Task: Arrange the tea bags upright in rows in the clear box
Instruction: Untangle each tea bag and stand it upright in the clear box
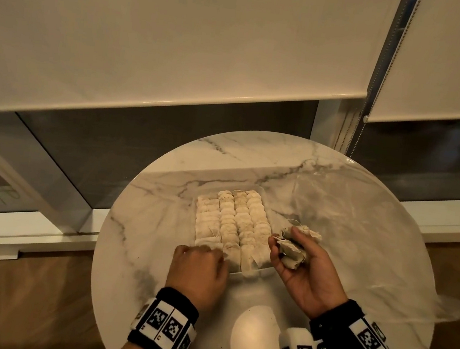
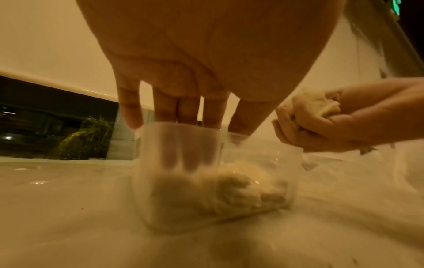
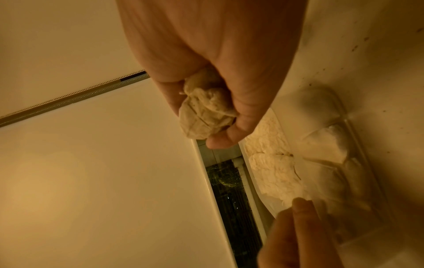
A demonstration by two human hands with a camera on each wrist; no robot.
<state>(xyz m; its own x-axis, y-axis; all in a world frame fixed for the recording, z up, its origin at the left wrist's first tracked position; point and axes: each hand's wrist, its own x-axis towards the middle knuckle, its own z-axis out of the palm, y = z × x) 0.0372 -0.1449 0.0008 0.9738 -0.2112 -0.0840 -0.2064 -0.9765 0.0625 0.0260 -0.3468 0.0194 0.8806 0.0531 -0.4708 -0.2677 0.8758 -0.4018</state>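
Note:
The clear box sits mid-table, packed with several upright rows of tea bags. My left hand reaches into its near-left corner. In the left wrist view its fingers point straight down behind the clear box wall, onto the tea bags there. Whether they grip a bag is hidden. My right hand hovers palm-up beside the box's right side, curled round a bunch of loose tea bags. The right wrist view shows that bunch in the fingers, above the box.
The round marble table has edges close on every side. A crumpled clear plastic bag covers its right half. Lowered roller blinds and a window frame stand behind; wood floor lies below.

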